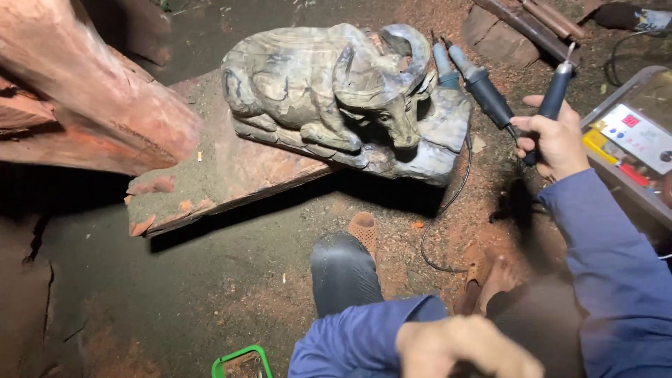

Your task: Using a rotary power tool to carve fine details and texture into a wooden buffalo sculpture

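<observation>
Right hand (556, 143) closed around a dark blue rotary handpiece (553, 98), held upright with its thin bit pointing up; fingers wrapped on the lower barrel, blue sleeve (616, 266) running back toward the lower right. Two more handpieces (476, 80) lying just left of it — grey-tipped, dark-bodied — leaning against the right end of the carving, cords (448, 203) trailing down across the sawdust-strewn ground (231, 294).

Left hand (465, 346) low in the foreground, blurred, curled loosely near the knee; cannot tell whether anything sits in it.

Wooden buffalo carving (329, 91) at centre top — greyish, lying figure with curved horns, head turned down toward the right — resting on its own carved base atop a flat reddish slab (217, 175); well apart from the held tool, nearer to the two idle ones.

Large reddish log (91, 98) at upper left, overhanging the slab's left end; control box (640, 140) with a lit display just right of the right hand; orange sandal (364, 231) on the ground below the slab; green plastic rim (241, 357) at bottom edge; stacked wood pieces (525, 24) at the top right.
</observation>
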